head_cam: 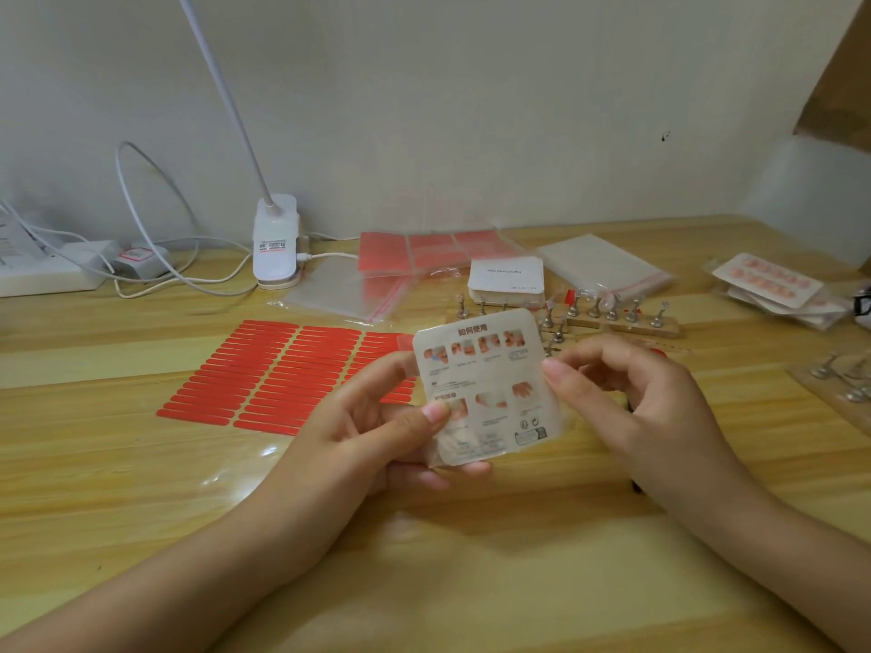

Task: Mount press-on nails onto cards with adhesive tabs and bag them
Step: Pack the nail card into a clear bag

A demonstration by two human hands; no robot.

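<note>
A: What's biggest here?

B: The table (141, 464), pale wood. Take the card (485, 393) held above its middle as the landmark.

A: Next?

B: The red tab sheet (264, 374), flat on the table left of the card and partly behind the left hand. Beyond the card lie clear bags (349, 289), a white card stack (506, 280) and a wooden rack (612, 318) of small metal stands. Far right of the card is a pile of bagged sets (773, 289). The lamp (275, 242) stands beyond and to its left.

A: And the card?

B: In a clear sleeve, printed instruction side facing the camera, slightly tilted.

A: The hands?

B: The left hand (377, 426) grips its lower left corner, thumb on the front, fingers curled behind. The right hand (627, 398) pinches its right edge with the thumb; the other fingers are loosely curled.
</note>
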